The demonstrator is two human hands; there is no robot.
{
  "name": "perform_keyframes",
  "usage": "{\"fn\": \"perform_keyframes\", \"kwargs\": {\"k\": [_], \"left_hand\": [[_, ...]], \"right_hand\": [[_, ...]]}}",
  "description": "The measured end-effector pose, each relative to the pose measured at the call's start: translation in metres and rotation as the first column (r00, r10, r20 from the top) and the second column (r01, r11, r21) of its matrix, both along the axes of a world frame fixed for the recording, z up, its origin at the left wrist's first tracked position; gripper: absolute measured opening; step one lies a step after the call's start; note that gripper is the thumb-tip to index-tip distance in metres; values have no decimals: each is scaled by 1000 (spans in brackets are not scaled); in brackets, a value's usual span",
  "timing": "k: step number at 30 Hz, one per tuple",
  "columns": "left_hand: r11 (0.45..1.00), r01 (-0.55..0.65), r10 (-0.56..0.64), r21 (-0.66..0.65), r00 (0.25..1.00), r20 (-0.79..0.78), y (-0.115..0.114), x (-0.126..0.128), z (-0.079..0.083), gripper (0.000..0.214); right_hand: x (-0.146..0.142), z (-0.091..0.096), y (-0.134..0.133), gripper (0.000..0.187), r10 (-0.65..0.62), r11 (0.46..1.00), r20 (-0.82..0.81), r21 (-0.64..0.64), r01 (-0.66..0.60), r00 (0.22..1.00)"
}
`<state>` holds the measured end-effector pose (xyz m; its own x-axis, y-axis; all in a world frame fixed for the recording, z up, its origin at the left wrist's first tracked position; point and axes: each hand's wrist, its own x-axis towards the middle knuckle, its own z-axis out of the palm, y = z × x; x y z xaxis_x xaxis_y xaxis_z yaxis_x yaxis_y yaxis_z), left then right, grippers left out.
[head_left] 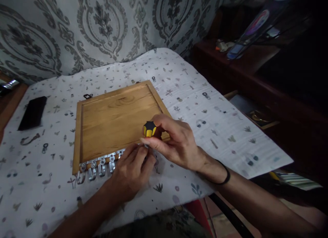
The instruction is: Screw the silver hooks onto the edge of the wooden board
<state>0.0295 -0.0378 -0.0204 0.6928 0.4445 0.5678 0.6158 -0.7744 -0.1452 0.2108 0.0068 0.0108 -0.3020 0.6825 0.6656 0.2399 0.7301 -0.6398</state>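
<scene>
A wooden board with a raised frame lies flat on a patterned white cloth. Several silver metal hooks line its near edge. My right hand is closed round a screwdriver with a yellow and black handle, held upright over the board's near right corner. My left hand rests at that same edge, fingers curled and pinched beside the hooks; what they hold is hidden.
A black flat object lies on the cloth at far left. Small dark metal fittings sit behind the board. A dark wooden shelf with clutter stands to the right. A patterned curtain hangs behind.
</scene>
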Motion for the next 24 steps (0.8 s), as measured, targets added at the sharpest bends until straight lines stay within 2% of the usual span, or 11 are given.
{"fn": "perform_keyframes", "kwargs": {"k": [5, 9, 16, 20, 24], "left_hand": [[1000, -4, 4, -14, 1000, 10, 0, 0, -1, 20], [999, -18, 18, -27, 1000, 1, -1, -4, -5, 15], [997, -44, 43, -67, 999, -19, -6, -7, -7, 13], [993, -38, 46, -113, 997, 64, -5, -9, 4, 10], [981, -37, 89, -189, 959, 270, 5, -13, 34, 3]], "right_hand": [[3, -2, 3, 22, 47, 997, -11, -68, -47, 999], [3, -4, 7, 23, 24, 993, -29, -112, -27, 999], [1, -6, 7, 24, 60, 993, -79, -100, -68, 995], [1, -5, 7, 24, 72, 990, -83, -113, -81, 994], [1, -5, 7, 25, 72, 989, -83, -122, -82, 994]]}}
